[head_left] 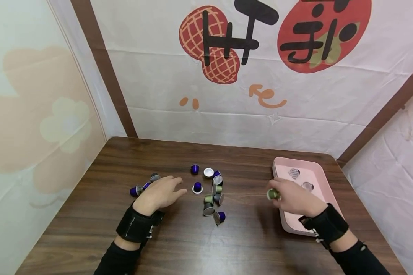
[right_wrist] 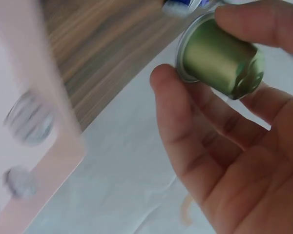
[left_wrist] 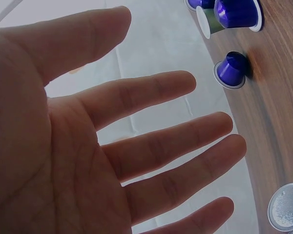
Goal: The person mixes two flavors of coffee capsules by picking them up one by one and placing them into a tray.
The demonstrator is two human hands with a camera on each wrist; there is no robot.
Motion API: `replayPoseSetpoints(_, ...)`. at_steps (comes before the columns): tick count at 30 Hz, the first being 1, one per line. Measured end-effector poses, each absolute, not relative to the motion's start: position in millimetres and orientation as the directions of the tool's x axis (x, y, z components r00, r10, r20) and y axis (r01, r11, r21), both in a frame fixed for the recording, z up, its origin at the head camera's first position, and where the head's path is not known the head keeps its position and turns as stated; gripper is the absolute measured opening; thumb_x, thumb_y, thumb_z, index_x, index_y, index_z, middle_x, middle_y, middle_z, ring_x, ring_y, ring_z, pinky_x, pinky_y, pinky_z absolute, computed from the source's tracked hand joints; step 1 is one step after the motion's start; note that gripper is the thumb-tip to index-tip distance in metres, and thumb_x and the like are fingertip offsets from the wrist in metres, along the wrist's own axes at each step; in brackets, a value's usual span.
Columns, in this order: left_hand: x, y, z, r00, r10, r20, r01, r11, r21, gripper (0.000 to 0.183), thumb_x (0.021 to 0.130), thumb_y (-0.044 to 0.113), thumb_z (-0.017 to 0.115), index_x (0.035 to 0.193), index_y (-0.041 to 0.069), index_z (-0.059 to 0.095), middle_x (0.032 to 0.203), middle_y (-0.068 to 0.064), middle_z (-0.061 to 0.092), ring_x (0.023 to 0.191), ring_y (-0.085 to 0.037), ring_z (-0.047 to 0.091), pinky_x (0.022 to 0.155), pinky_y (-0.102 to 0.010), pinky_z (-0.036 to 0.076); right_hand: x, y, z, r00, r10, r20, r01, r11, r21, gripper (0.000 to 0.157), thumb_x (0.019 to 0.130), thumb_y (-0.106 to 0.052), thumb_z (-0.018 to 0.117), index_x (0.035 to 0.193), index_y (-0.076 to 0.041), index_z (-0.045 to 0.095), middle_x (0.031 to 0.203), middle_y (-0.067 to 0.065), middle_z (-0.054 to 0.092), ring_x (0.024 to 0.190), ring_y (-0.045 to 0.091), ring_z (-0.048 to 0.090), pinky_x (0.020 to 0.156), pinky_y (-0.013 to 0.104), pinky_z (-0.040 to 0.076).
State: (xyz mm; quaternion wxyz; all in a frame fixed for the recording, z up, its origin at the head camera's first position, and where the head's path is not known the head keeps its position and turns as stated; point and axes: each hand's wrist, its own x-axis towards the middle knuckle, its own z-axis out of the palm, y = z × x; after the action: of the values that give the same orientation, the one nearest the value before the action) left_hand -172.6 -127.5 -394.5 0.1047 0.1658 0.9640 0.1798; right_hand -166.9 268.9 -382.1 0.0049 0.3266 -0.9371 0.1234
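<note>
My right hand (head_left: 297,196) pinches a green coffee capsule (right_wrist: 215,58) between thumb and fingers, beside the left edge of a pink tray (head_left: 311,168). Two capsules (head_left: 294,173) show in the tray with their foil lids up; my hand and wrist cover part of it. Over the left of the table, my left hand (head_left: 160,194) holds nothing, its fingers extended in the left wrist view. Partly hidden behind it lies a small group with a blue capsule (head_left: 135,190) and a dark capsule (head_left: 155,177). Nearest its fingertips on the right is a blue capsule (head_left: 197,187) standing lid down.
Between the hands, several blue, green and dark capsules lie loosely in a line, among them a green capsule (head_left: 208,199), a dark capsule (head_left: 208,209) and a tipped blue capsule (head_left: 219,217). A printed cloth (head_left: 151,76) hangs behind the brown wooden table (head_left: 234,244).
</note>
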Motion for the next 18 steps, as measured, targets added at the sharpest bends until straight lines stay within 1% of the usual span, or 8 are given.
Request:
replayPoseSetpoints(3,-172.4,-128.3,-394.4,-0.924,0.356,-0.136,0.285,0.882,0.375,0.047,0.096,0.034,0.054,0.13,0.001,0.054,0.13,-0.022,0.052,0.122,-0.039,0.046,0.097,-0.053,0.037,-178.0,290.9,-380.0,-0.825,-0.557,0.098,-0.564,0.802,-0.196,0.023,0.072,-0.003,0.072,0.093,-0.008,0.062,0.083,-0.003,0.054,0.074,0.012,0.055,0.065,0.033,0.048)
replayPoseSetpoints(8,-169.9,-131.9,-394.6,-0.928,0.347,-0.133,0.278,0.885,0.373,0.047,0.096,0.034,0.054,0.131,0.001,0.054,0.131,-0.023,0.051,0.122,-0.039,0.046,0.097,-0.053,0.037,-197.1,320.5,-387.7,-0.881,-0.471,0.042,-0.47,0.86,-0.198,0.02,0.075,-0.001,0.068,0.095,0.001,0.063,0.083,0.005,0.061,0.071,0.019,0.059,0.065,0.039,0.05)
replayPoseSetpoints(12,-169.5,-134.1,-393.3,-0.929,0.346,-0.13,0.276,0.884,0.378,0.047,0.096,0.033,0.054,0.131,0.001,0.054,0.13,-0.023,0.051,0.122,-0.039,0.046,0.097,-0.053,0.037,-206.3,332.3,-396.8,-0.904,-0.427,-0.03,-0.412,0.886,-0.211,0.021,0.079,-0.002,0.065,0.098,0.006,0.063,0.083,0.01,0.064,0.073,0.022,0.062,0.066,0.041,0.05)
replayPoseSetpoints(18,-172.1,-137.2,-392.8,-0.931,0.34,-0.133,0.267,0.882,0.389,0.047,0.096,0.034,0.055,0.131,0.002,0.053,0.131,-0.022,0.05,0.122,-0.038,0.046,0.095,-0.053,0.038,-209.0,347.9,-403.9,-0.917,-0.395,-0.064,-0.375,0.904,-0.207,0.022,0.081,-0.004,0.062,0.099,0.007,0.064,0.082,0.01,0.065,0.073,0.023,0.061,0.068,0.043,0.049)
